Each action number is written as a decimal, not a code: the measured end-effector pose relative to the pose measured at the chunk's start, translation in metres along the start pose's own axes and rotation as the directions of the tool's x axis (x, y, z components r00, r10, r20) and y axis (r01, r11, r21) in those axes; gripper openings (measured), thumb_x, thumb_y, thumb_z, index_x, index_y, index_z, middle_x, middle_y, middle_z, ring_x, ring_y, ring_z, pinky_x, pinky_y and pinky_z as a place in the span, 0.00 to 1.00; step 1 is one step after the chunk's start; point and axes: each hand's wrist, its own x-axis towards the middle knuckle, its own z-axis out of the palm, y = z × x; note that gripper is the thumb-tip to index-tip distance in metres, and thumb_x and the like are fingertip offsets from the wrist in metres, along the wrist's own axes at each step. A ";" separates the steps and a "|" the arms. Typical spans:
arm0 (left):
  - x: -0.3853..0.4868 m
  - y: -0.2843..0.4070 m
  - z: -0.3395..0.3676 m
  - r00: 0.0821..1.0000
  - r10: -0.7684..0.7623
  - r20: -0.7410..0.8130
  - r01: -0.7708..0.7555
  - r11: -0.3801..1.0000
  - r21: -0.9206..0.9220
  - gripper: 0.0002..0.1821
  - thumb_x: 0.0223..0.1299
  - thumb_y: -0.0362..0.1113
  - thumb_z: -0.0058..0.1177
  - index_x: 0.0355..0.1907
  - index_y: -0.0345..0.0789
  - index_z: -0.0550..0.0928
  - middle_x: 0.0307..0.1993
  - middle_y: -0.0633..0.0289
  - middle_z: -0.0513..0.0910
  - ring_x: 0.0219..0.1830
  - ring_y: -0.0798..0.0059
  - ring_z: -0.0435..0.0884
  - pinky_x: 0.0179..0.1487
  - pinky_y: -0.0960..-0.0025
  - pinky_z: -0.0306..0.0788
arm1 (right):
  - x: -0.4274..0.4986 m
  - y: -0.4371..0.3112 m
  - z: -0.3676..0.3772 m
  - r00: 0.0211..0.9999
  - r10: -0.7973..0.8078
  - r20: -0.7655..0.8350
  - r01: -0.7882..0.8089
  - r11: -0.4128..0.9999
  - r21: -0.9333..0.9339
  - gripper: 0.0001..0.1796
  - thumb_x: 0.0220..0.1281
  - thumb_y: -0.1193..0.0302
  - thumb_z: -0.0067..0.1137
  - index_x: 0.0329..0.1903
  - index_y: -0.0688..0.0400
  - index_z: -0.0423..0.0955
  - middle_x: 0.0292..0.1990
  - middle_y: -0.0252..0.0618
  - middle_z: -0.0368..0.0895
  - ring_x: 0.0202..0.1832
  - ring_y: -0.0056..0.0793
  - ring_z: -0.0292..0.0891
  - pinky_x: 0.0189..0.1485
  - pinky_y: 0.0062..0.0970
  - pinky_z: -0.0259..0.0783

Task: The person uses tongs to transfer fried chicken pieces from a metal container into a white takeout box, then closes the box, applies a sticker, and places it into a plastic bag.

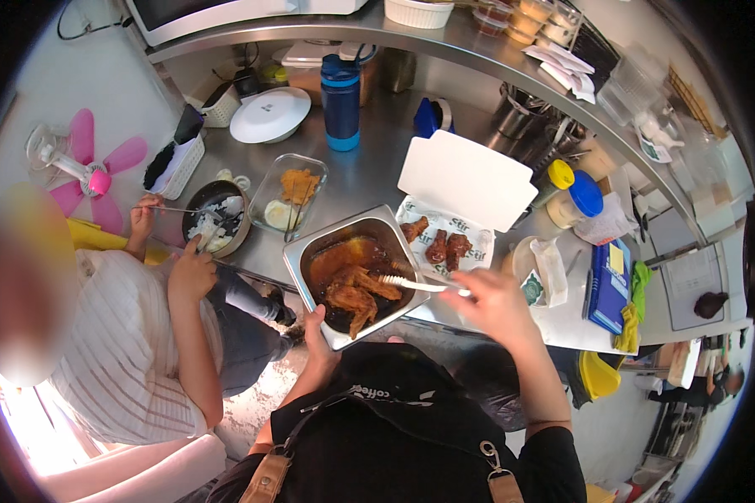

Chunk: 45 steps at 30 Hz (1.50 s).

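Note:
My left hand (321,342) grips the lower left rim of a steel pan (294,264), which is tilted and holds brown sauce and glazed chicken wings (352,297). In my right hand (487,302) is a pair of tongs (409,284) with white ridged ends, the tips over the pan beside the wings; whether they touch the meat is unclear. Just behind the pan, an open white cardboard box (469,179) lined with printed paper (478,237) holds three glazed chicken pieces (437,247).
At left, a person (123,346) eats or stirs rice in a dark bowl (245,229). Near it stand a glass container (270,182) of food, a white plate (270,114) and a blue bottle (341,107). Jars (569,210) and a blue book (607,286) lie right; a steel shelf (377,31) overhangs the counter.

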 end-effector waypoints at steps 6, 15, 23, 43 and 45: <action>-0.003 0.002 0.007 0.998 -0.055 0.042 0.055 0.998 0.011 0.27 0.58 0.48 0.43 0.53 0.30 0.70 0.49 0.52 0.76 0.50 0.59 0.76 0.54 0.61 0.68 | -0.015 -0.008 0.015 0.967 -0.218 0.135 0.251 0.913 -0.321 0.15 0.51 0.62 0.64 0.34 0.59 0.75 0.22 0.34 0.71 0.22 0.29 0.74 0.21 0.27 0.69; 0.007 0.005 0.009 0.972 -0.148 0.181 0.137 0.988 0.070 0.30 0.57 0.52 0.42 0.54 0.29 0.70 0.51 0.54 0.76 0.52 0.62 0.75 0.57 0.62 0.66 | -0.022 -0.009 0.026 0.953 -0.291 -0.084 0.235 0.884 -0.405 0.17 0.47 0.64 0.67 0.36 0.61 0.74 0.22 0.31 0.67 0.19 0.23 0.70 0.18 0.23 0.66; -0.001 0.018 0.011 0.934 -0.304 0.187 0.295 0.953 0.074 0.25 0.60 0.52 0.43 0.54 0.36 0.66 0.51 0.56 0.70 0.54 0.66 0.69 0.59 0.61 0.64 | -0.034 -0.006 0.008 0.921 -0.388 -0.017 0.348 0.844 -0.409 0.14 0.52 0.61 0.64 0.30 0.58 0.75 0.16 0.28 0.67 0.15 0.22 0.70 0.16 0.23 0.65; 0.032 0.026 -0.042 0.892 -0.380 0.246 0.358 0.924 0.130 0.32 0.51 0.52 0.50 0.53 0.30 0.70 0.48 0.52 0.74 0.50 0.58 0.73 0.56 0.60 0.66 | 0.054 0.001 -0.006 0.706 0.255 0.660 -0.396 0.916 0.069 0.26 0.51 0.53 0.62 0.12 0.62 0.74 0.06 0.34 0.62 0.09 0.23 0.57 0.15 0.29 0.55; 0.022 0.029 -0.045 0.856 -0.458 0.241 0.419 0.886 0.200 0.32 0.51 0.51 0.49 0.54 0.29 0.70 0.48 0.49 0.75 0.50 0.56 0.74 0.56 0.59 0.68 | 0.068 -0.014 -0.009 0.608 0.314 0.729 -0.389 0.918 -0.070 0.25 0.49 0.55 0.63 0.11 0.62 0.72 0.07 0.34 0.63 0.10 0.25 0.58 0.15 0.28 0.55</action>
